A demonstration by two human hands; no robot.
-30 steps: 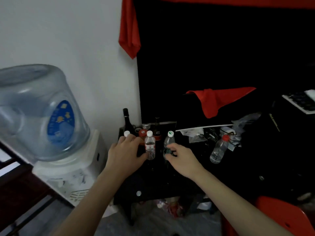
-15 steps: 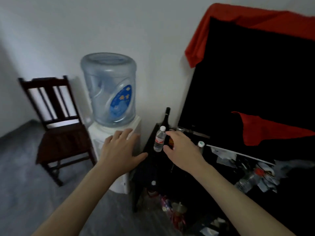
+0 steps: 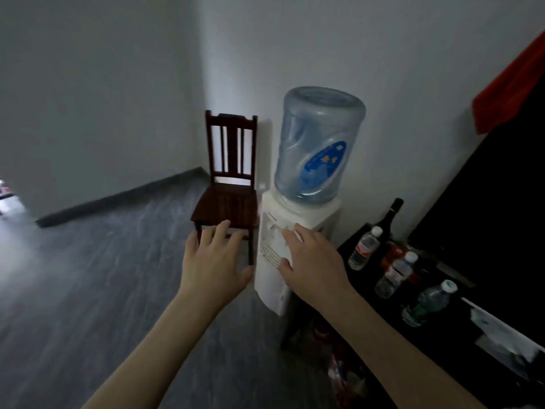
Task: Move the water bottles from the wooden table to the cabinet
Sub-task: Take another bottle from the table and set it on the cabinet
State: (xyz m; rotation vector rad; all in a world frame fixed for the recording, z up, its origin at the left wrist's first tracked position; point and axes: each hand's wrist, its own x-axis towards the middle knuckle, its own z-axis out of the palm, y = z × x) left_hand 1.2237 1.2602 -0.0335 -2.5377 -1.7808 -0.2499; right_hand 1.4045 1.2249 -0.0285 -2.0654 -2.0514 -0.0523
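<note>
1. Left hand (image 3: 213, 261): empty, fingers spread and relaxed, held in the air in front of the wooden chair (image 3: 228, 187). One second ago it was at the bottles on the cabinet top; it has since swung well away from them.
2. Right hand (image 3: 314, 261): empty, fingers loosely extended, in front of the white water dispenser (image 3: 283, 246). Half a second ago it was right beside a bottle; now it is apart from all of them.
3. Water bottles, three visible: one with a red label (image 3: 364, 248) beside a dark glass bottle (image 3: 389, 216); a second red-labelled one (image 3: 395, 274) nearer the viewer; a green-labelled one (image 3: 427, 304) nearest. All stand upright on the dark cabinet (image 3: 348, 249), just right of the dispenser.
4. Change noted: the view has turned left from the cabinet toward the chair, the room corner and the grey floor (image 3: 88, 290). No wooden table is in view.
5. Assessment: these bottles appear delivered. With both hands free and turned away, the person is probably heading back for more bottles, or the transfer is complete; the frames do not settle which.
</note>
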